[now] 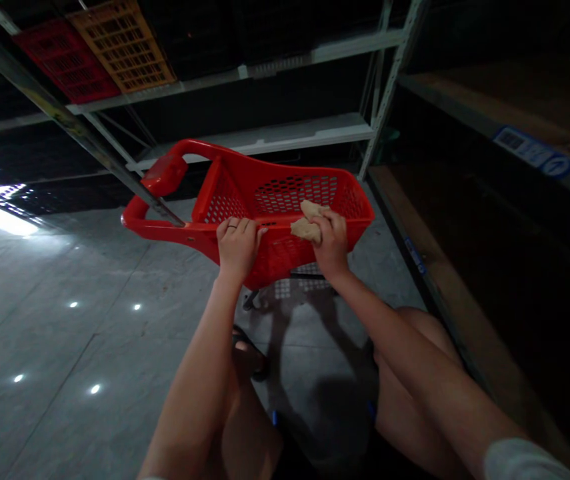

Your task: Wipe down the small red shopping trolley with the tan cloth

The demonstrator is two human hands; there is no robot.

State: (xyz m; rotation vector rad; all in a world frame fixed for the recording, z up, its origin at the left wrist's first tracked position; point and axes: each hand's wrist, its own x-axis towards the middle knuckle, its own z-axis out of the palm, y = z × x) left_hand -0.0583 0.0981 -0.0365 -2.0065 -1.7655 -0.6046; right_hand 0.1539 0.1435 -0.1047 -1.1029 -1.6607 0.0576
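A red plastic shopping cart stands in front of me, its handle end to the left. My left hand grips the near rim of its basket, fingers curled over the edge; a ring shows on one finger. Farther right along the same rim, my right hand is closed around a beige cloth. The cloth lies bunched over the rim, one part inside the basket and one on the near side. My right fingertips are partly hidden behind the cloth and rim.
Behind the cart is a white metal shelf rack with a red crate and a yellow crate. A metal pole slants in front of the cart handle. Dark shelving with a blue label runs along my right. The floor is grey concrete.
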